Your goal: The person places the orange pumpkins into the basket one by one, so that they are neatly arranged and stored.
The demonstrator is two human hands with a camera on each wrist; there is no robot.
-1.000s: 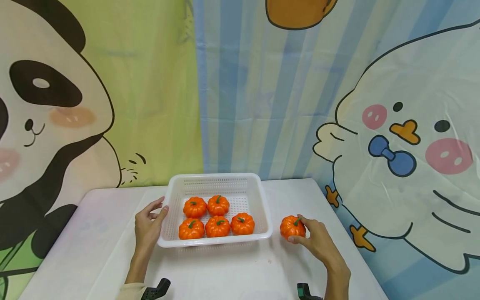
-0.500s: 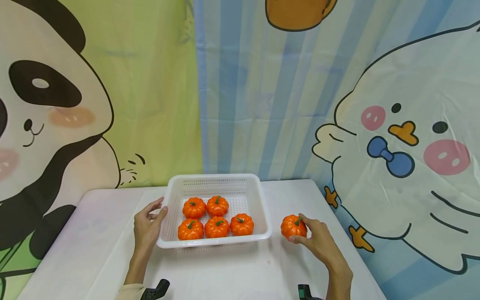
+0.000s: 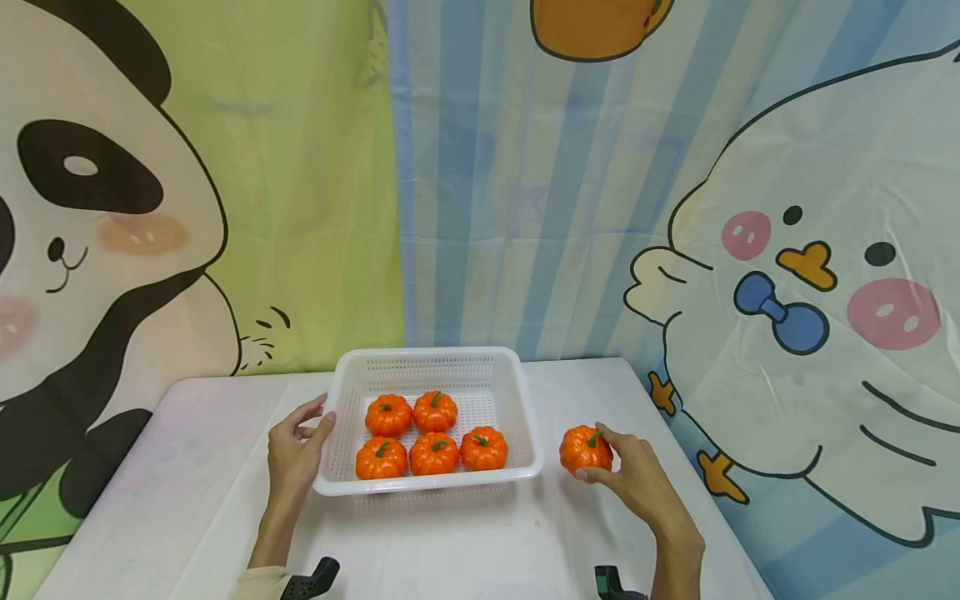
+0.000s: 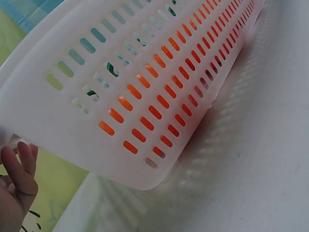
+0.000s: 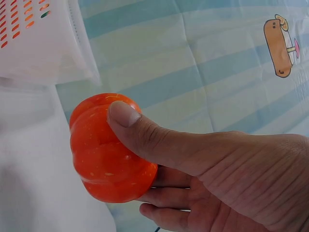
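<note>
My right hand point(image 3: 637, 475) grips a small orange toy pumpkin point(image 3: 581, 450) with a green stem, right of the white basket point(image 3: 427, 482). The right wrist view has the thumb point(image 5: 145, 135) across this pumpkin's side, with the other fingers partly hidden behind it. At the basket's left side, my left hand point(image 3: 294, 450) holds the rim, thumb and fingertips right at the edge. In the left wrist view its curled fingers point(image 4: 21, 169) reach up to the rim. Several more pumpkins point(image 3: 433, 454) sit in the basket in two rows, glimpsed as orange through the slots.
The basket stands on a table with a white cover point(image 3: 450, 550). Behind the table hangs a printed curtain point(image 3: 480, 208) with a panda and a white bird. Dark wrist devices point(image 3: 311, 579) show at the bottom edge.
My right hand and the pumpkin in it have shifted only slightly, a little right and then back up and left. The left hand and the basket hold their place.
</note>
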